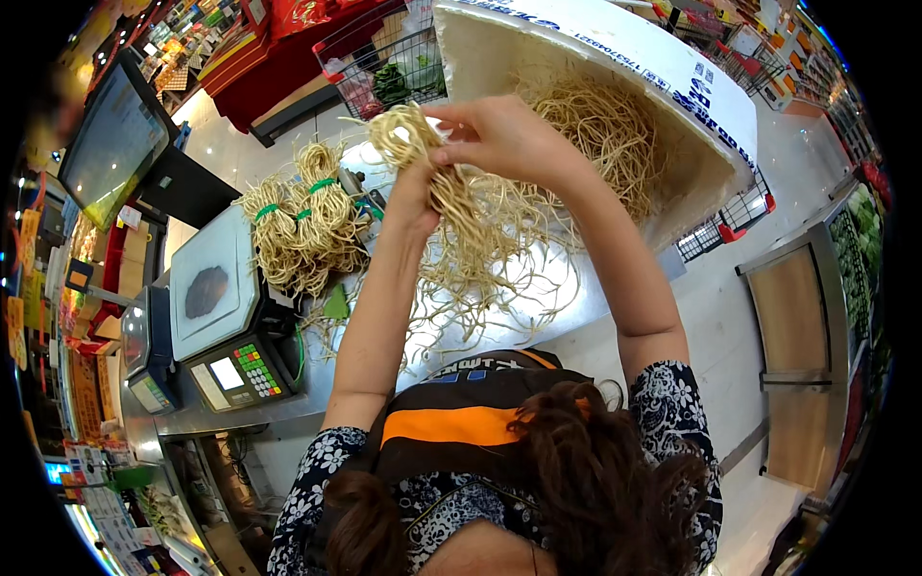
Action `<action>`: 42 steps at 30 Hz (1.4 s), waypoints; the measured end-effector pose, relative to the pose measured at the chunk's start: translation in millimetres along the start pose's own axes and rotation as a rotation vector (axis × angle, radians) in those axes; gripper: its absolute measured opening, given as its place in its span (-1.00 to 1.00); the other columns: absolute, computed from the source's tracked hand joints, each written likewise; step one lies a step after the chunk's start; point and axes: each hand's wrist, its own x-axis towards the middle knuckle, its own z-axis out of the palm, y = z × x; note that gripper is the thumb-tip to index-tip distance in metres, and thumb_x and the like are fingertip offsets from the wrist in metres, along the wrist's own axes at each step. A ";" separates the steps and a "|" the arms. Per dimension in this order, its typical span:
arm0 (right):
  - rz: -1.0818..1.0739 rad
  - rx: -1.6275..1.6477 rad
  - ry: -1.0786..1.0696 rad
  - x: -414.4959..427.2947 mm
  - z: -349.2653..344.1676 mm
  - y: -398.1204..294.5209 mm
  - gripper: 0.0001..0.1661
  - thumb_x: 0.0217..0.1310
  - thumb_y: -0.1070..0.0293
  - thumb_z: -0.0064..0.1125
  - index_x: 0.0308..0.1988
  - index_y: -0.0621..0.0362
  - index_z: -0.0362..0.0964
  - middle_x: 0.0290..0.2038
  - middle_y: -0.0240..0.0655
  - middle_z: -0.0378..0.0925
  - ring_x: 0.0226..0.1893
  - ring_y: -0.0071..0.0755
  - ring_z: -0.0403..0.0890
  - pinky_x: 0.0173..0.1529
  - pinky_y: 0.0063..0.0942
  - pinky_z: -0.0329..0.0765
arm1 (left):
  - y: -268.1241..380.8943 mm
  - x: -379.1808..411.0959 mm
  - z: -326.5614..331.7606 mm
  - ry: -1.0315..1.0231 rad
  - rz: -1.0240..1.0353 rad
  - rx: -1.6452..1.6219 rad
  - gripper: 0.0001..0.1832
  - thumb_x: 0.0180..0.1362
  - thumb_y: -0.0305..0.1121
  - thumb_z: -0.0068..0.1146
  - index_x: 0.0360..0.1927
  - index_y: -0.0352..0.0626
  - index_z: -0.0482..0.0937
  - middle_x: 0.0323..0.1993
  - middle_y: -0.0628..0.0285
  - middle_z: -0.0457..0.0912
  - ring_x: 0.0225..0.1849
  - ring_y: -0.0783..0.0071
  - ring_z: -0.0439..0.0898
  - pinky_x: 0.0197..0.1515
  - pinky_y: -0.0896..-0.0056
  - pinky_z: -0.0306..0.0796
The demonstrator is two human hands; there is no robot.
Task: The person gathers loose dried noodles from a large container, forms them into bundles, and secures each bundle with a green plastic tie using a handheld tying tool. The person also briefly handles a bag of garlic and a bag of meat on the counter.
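Observation:
My left hand (416, 198) grips a bunch of long, thin, pale roots (461, 209) over the metal table (576, 295). The top of the bunch is looped over above that fist, and its loose ends hang down to the right. My right hand (493, 137) reaches across from the right, fingers bent at the looped top; whether they pinch a strand is hard to tell. Left of my hands lie several root bundles (310, 223) tied with green bands. Loose roots (497, 281) are strewn over the tabletop below, and a green leaf (336, 302) lies near the bundles.
A large white foam box (691, 194) with a heap of roots (598, 137) stands at the upper right, over a shopping cart. A weighing scale (216, 288) and a dark-framed screen (119, 137) are on the left. Another cart (360, 50) holds bagged vegetables behind the table.

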 end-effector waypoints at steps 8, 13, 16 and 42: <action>0.343 1.134 -0.634 -86.6 60.5 -39.2 -0.76 0.14 0.29 0.10 -0.33 0.26 0.52 -0.51 -0.36 0.56 -0.50 -0.59 0.54 -0.38 -0.65 0.49 | 39.6 25.2 -0.8 -0.026 0.171 -0.305 -0.84 -0.01 -0.42 -0.01 -0.41 -0.34 0.44 -0.25 0.07 0.51 -0.13 0.23 0.50 -0.02 0.27 0.42; 0.586 1.673 -0.058 -83.3 186.1 31.7 -0.21 0.15 0.25 0.10 0.26 0.01 -0.14 0.19 -0.29 0.14 0.14 -0.41 0.26 0.14 -0.33 0.31 | 35.9 7.3 -6.4 0.084 0.140 -0.274 -0.85 0.00 -0.37 0.00 -0.43 -0.25 0.42 -0.46 0.18 0.51 -0.28 0.20 0.54 -0.14 0.18 0.47; 0.302 2.022 0.332 -75.8 159.1 38.4 0.06 -0.04 0.14 0.25 0.29 -0.15 -0.31 0.29 -0.34 -0.08 0.25 -0.31 0.07 0.23 -0.21 0.20 | 26.0 2.7 -23.1 0.164 0.135 -0.291 -0.89 -0.01 -0.39 0.03 -0.46 -0.21 0.42 -0.53 0.23 0.49 -0.49 0.26 0.53 -0.36 0.22 0.49; 0.487 0.513 -0.258 -67.2 96.2 46.5 -0.46 0.18 -0.02 -0.07 -0.04 0.21 0.33 -0.21 -0.31 0.49 -0.24 -0.40 0.47 -0.13 -0.45 0.42 | 24.0 -28.0 -25.2 -0.340 -0.272 0.899 -0.32 -0.26 -0.14 0.40 -0.05 -0.22 0.42 -0.27 0.28 0.54 -0.26 0.49 0.48 -0.16 0.49 0.36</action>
